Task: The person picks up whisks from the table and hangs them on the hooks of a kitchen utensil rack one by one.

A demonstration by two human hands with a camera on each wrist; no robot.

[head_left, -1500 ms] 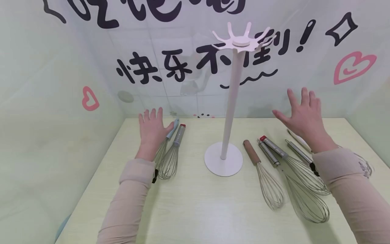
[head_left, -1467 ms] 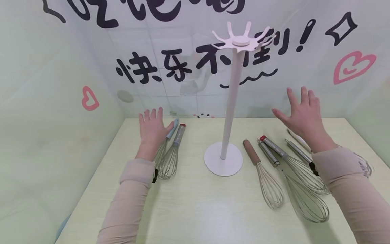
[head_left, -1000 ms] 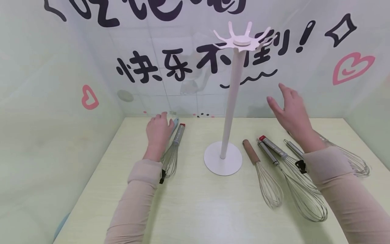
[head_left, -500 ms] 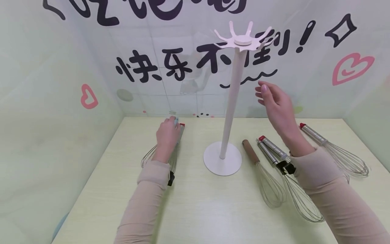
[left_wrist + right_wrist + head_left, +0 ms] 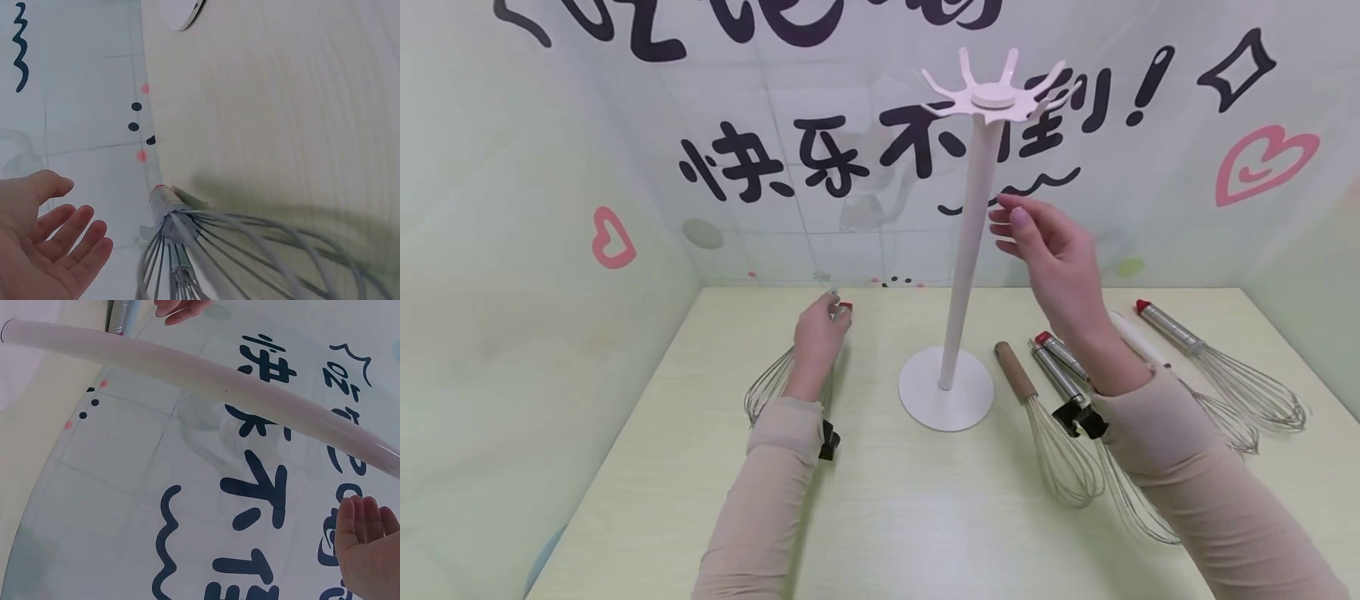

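My left hand (image 5: 820, 337) is over two whisks lying at the table's left side, hiding most of both. In the left wrist view its fingers are loosely bent with nothing between them. Beside them is the grey-handled, red-tipped whisk (image 5: 167, 209), and the light blue-handled whisk (image 5: 181, 269) shows behind its wires. My right hand (image 5: 1063, 267) hovers in the air just right of the pole of a white stand (image 5: 967, 267), thumb up and fingers softly curved, holding nothing. The stand's top is a ring of upturned hooks (image 5: 992, 98), with nothing hanging on them.
The stand's round base (image 5: 925, 396) sits mid-table. To its right lie a brown-handled whisk (image 5: 1015, 371), a metal-handled whisk (image 5: 1056, 375), a white-handled whisk (image 5: 1135, 335) and a red-tipped whisk (image 5: 1172, 325), among others. A printed backdrop (image 5: 865, 258) stands behind the table.
My left hand has moved right and down from the back edge, over the two whisks. My right hand has swung left to the pole, its spread fingers drawing together. The left whisks' wires have shifted.
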